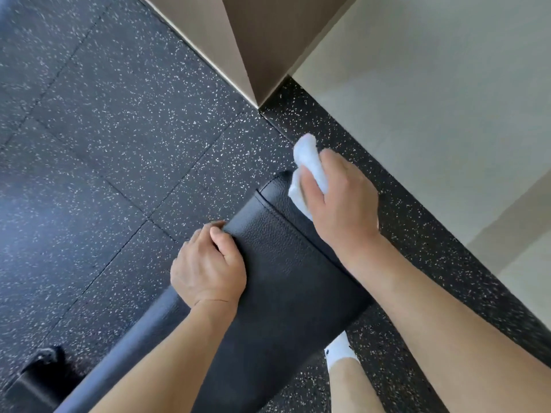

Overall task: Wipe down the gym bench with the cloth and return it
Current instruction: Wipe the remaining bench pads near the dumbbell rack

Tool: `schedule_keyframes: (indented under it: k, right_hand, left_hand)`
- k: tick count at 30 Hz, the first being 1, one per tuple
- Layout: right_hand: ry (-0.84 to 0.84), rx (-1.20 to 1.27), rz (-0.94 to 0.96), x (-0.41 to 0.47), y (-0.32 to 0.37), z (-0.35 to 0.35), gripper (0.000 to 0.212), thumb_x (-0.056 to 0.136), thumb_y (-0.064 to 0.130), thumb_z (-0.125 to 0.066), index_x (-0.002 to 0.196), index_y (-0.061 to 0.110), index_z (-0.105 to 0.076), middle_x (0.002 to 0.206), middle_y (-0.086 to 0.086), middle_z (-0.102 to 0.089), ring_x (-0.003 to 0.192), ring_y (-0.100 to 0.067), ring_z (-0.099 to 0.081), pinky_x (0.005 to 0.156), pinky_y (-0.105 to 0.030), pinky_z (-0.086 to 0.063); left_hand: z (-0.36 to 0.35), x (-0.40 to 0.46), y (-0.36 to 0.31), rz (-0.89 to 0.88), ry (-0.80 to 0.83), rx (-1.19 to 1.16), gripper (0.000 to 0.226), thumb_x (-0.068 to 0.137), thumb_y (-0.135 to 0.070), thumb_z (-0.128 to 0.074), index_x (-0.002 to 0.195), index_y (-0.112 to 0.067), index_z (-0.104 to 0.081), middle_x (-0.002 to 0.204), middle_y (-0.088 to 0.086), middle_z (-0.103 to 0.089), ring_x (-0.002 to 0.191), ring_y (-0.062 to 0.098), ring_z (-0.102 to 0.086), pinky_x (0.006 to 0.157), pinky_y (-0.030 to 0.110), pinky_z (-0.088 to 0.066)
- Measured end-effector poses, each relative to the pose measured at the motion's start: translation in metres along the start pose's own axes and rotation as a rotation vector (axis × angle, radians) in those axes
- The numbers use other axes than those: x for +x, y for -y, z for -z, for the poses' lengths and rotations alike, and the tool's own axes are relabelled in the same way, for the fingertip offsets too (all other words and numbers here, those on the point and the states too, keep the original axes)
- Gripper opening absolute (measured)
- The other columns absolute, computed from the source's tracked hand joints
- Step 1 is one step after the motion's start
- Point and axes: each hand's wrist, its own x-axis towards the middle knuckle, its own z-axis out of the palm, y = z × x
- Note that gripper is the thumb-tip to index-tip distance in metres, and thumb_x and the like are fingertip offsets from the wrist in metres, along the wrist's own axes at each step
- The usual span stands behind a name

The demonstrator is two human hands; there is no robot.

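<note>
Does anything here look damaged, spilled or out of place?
Nothing stands out. The black bench pad looks intact, with no tears or spills showing. The right hand holds the white cloth at its far end, and the left hand grips its side edge. The speckled floor looks clean.

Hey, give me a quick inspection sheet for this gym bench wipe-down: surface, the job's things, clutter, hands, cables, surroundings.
Surface: black padded bench, stitched seam near its far end.
Job's things: white cloth, bunched, at the bench's far end.
Clutter: nothing seen.
Hands: right hand holds the cloth on the pad; left hand grips the bench's left edge.
Cables: nothing seen.
Surroundings: speckled black rubber floor, beige wall, white sock, dark bench foot at lower left.
</note>
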Motion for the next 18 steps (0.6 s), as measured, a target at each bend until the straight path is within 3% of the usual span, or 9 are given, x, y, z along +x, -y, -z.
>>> schedule_keyframes:
  k: [6, 12, 18]
  right_hand:
    - [0.164, -0.123, 0.255, 0.06, 0.057, -0.047, 0.018, 0.098, 0.034, -0.061, 0.086, 0.02, -0.06, 0.074, 0.0, -0.062, 0.068, -0.028, -0.059, 0.062, -0.034, -0.028]
    - [0.135, -0.105, 0.358, 0.03, 0.029, -0.014, 0.026, 0.098, 0.038, -0.058, 0.083, 0.017, -0.054, 0.079, -0.001, -0.054, 0.071, -0.025, -0.046, 0.064, -0.036, -0.033]
    - [0.261, -0.052, 0.182, -0.023, -0.031, 0.03, 0.025, 0.101, 0.037, -0.056, 0.107, 0.012, -0.054, 0.098, 0.0, -0.054, 0.085, -0.022, -0.048, 0.071, -0.035, -0.041]
  left_hand:
    - [-0.001, 0.0, -0.001, 0.025, -0.002, -0.023, 0.062, 0.095, -0.043, -0.016, 0.109, -0.032, -0.076, 0.103, -0.001, -0.076, 0.098, 0.033, -0.067, 0.079, 0.041, -0.046]
    - [-0.003, -0.001, 0.0, 0.023, -0.065, 0.001, 0.057, 0.097, -0.041, -0.022, 0.104, -0.03, -0.077, 0.096, 0.001, -0.076, 0.091, 0.034, -0.066, 0.07, 0.037, -0.039]
    - [-0.001, -0.003, -0.001, 0.072, -0.048, 0.034, 0.04, 0.104, -0.032, -0.036, 0.084, -0.017, -0.067, 0.082, 0.008, -0.069, 0.071, 0.029, -0.045, 0.068, 0.039, -0.037]
